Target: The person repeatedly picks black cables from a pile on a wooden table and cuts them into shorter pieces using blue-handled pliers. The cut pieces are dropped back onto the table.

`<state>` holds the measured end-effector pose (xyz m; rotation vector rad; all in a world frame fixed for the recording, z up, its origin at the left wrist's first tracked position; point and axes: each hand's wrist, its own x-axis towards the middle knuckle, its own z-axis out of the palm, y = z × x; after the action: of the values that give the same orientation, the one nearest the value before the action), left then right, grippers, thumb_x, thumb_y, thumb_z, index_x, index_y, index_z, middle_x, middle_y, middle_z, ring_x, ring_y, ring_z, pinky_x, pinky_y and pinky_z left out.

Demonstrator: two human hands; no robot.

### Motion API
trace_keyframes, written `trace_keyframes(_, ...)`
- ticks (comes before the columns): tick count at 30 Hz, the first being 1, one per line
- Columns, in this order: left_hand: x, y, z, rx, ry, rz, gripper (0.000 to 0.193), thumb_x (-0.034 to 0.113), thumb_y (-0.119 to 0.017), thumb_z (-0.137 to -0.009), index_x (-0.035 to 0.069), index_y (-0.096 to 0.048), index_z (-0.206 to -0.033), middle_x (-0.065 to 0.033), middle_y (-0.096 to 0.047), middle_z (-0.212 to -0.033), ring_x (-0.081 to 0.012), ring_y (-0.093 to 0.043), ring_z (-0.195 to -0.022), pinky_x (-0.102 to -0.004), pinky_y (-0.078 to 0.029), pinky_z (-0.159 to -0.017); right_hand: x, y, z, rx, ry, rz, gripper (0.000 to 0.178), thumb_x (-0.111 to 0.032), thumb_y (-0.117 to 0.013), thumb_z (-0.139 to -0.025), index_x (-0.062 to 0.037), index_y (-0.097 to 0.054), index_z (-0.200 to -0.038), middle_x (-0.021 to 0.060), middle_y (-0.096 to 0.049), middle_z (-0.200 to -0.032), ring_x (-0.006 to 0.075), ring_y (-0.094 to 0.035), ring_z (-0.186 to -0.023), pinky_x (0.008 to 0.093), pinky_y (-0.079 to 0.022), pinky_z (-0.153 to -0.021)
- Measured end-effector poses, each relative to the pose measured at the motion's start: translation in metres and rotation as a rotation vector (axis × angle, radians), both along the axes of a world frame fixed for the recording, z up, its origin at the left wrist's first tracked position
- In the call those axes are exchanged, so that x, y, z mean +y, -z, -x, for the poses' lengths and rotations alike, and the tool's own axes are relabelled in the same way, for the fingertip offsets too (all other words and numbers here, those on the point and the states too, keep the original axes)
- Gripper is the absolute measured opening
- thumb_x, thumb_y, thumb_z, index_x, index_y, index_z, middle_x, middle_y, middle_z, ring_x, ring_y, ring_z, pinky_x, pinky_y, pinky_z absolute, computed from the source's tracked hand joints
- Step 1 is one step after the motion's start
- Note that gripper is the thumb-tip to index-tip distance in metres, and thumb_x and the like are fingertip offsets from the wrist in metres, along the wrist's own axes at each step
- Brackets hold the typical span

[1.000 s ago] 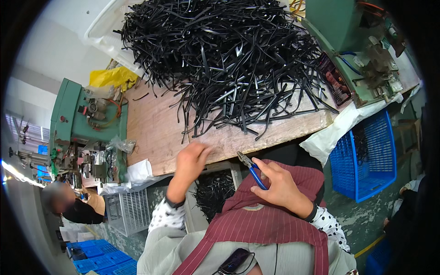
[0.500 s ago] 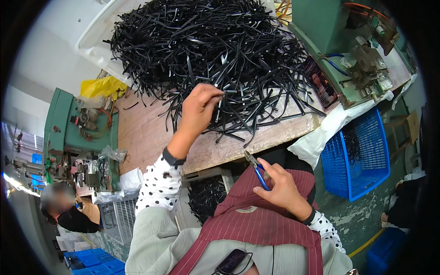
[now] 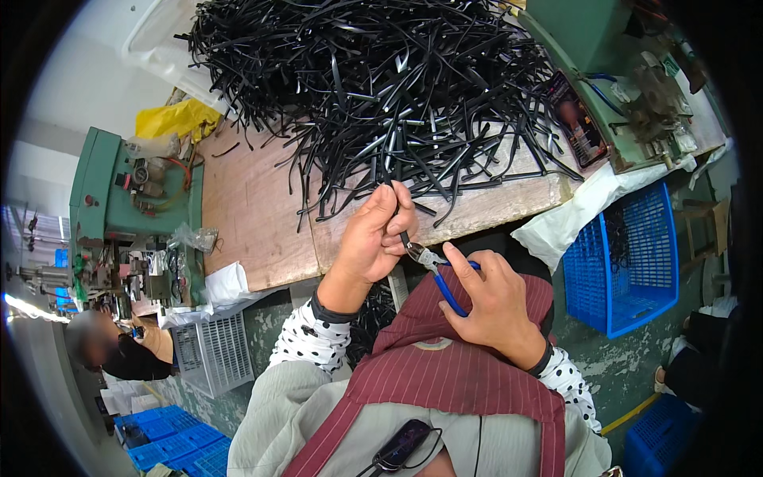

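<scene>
Left hand (image 3: 381, 226) pinches a black strip (image 3: 405, 238), which slants down and right to the pliers' (image 3: 443, 287) tips; right hand's (image 3: 499, 308) fingers curl around the handles.

This is a factory workshop, apparently one turning out small parts in bulk. Green bench machines stand at both ends of a worn wooden workbench (image 3: 246, 199), the left machine (image 3: 131, 191) fitted with a round gauge (image 3: 141, 172) and the right machine (image 3: 568, 40) partly cut off. A great heap of slim black strips (image 3: 342, 87) covers the bench. A blue slatted plastic crate (image 3: 584, 274), scuffed green-painted floor (image 3: 576, 358) and a seated co-worker (image 3: 143, 354) also suggest production work.
</scene>
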<state>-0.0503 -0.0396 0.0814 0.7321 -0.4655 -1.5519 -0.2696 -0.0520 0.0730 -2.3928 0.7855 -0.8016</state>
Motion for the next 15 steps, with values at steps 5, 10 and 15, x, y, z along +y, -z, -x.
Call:
trace_keyframes(5,0.001,0.002,-0.002,0.022,0.052,0.009,0.030,0.034,-0.036,-0.106,0.009,-0.050,-0.096,0.0051,-0.035,-0.063,-0.0037,-0.026,-0.050,-0.0164,-0.024,-0.042,-0.001,-0.007,-0.001,0.059,-0.004,0.038,0.074,-0.017,-0.078,-0.064,-0.0115,-0.054,-0.134,0.0103,-0.052,-0.093,0.0258,-0.053,-0.076,0.0358,-0.047,-0.062)
trace_keyframes(10,0.005,0.005,0.001,0.096,-0.009,0.090,0.031,0.035,-0.035,-0.106,0.010,-0.048,-0.094,0.0051,-0.032,-0.062,-0.0042,-0.025,-0.050,-0.0180,-0.027,-0.044,0.000,-0.008,-0.001,0.030,-0.058,-0.021,0.073,-0.016,-0.078,-0.064,-0.0105,-0.054,-0.134,0.0102,-0.051,-0.089,0.0254,-0.055,-0.071,0.0355,-0.047,-0.058)
trace_keyframes(15,0.013,0.012,0.022,-0.117,-0.405,0.311,0.028,0.035,-0.038,-0.105,0.009,-0.046,-0.095,0.0032,-0.033,-0.064,-0.0052,-0.028,-0.052,-0.0205,-0.029,-0.047,0.002,0.000,-0.003,-0.004,-0.053,-0.081,0.080,-0.015,-0.080,-0.061,-0.0089,-0.052,-0.136,0.0102,-0.052,-0.086,0.0253,-0.058,-0.070,0.0360,-0.049,-0.062)
